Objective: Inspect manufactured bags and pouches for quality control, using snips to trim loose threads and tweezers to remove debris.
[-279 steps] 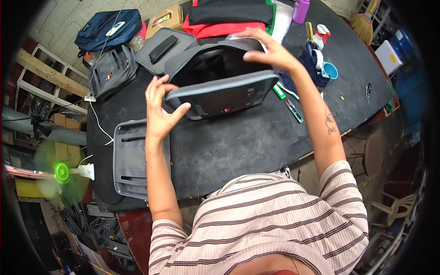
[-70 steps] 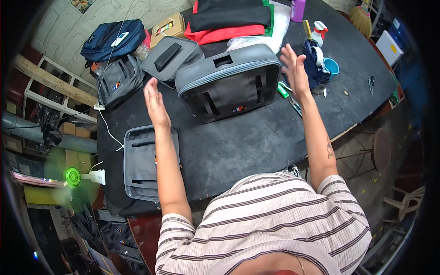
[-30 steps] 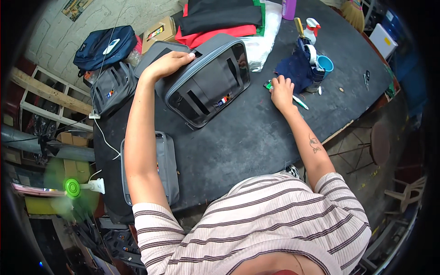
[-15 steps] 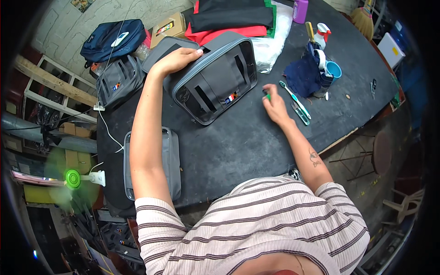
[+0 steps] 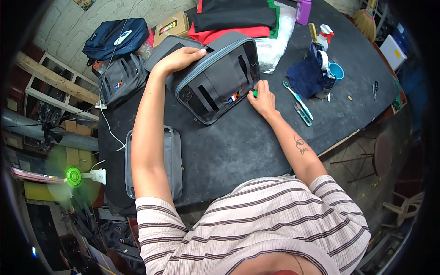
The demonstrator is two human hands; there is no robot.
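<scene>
A grey bag (image 5: 215,82) lies on the black table (image 5: 238,146), towards its far side. The left hand (image 5: 181,58) grips its top edge, fingers curled. The right hand (image 5: 262,97) pinches a small green tool (image 5: 255,93) against the bag's right side. A flat grey case (image 5: 172,160) lies near the left elbow.

Bare tabletop (image 5: 238,151) nr bag (image 5: 215,82)

A bag-making workshop: grey bags (image 5: 215,82) and folded fabric (image 5: 233,18) on a black counter (image 5: 256,146); scissors (image 5: 301,113); bare block wall (image 5: 64,23).
</scene>
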